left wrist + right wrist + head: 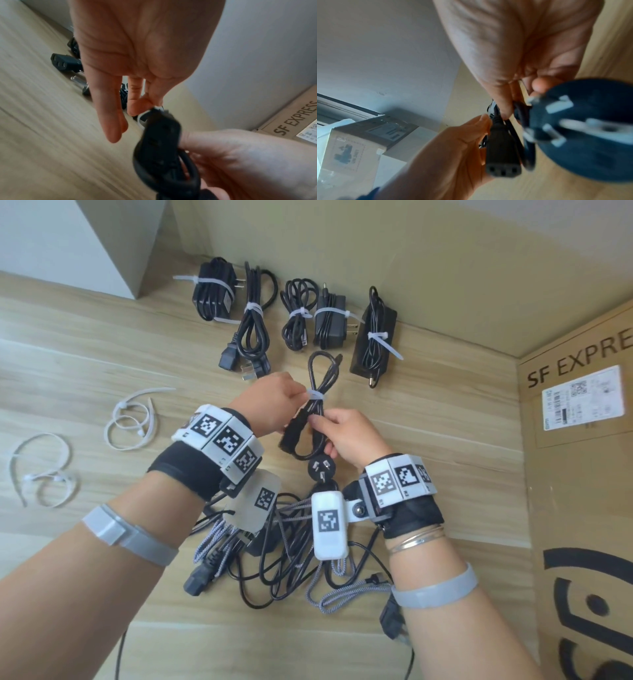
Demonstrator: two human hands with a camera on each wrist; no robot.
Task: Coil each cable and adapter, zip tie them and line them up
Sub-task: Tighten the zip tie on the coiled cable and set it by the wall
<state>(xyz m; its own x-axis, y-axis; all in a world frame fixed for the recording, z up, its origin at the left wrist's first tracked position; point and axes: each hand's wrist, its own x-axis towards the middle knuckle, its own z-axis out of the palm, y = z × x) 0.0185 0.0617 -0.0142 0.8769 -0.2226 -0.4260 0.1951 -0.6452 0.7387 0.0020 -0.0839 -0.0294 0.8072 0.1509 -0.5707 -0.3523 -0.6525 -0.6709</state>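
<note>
As a white zip tie (315, 395) ringed the coiled power cord (317, 419) | left hand (270, 402) pinched the tie, right hand (346, 436) grasped the coil | held near the bundled row (294, 313) | risk: loops could splay if the tie stayed loose.

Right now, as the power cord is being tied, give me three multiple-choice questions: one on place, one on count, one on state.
1. Where do the finished bundles lie?
A. along the wall
B. inside the SF Express box
C. under the wrists

2. How many bundles lie in that row?
A. three
B. five
C. eight

3. What does the left hand do?
A. rests flat on the floor
B. pinches the white zip tie on the coiled power cord
C. holds scissors

Key: A, they line the wall base; B, five tied bundles count there; B, its fingertips pinch the tie while the right hand grips the coil.
</note>
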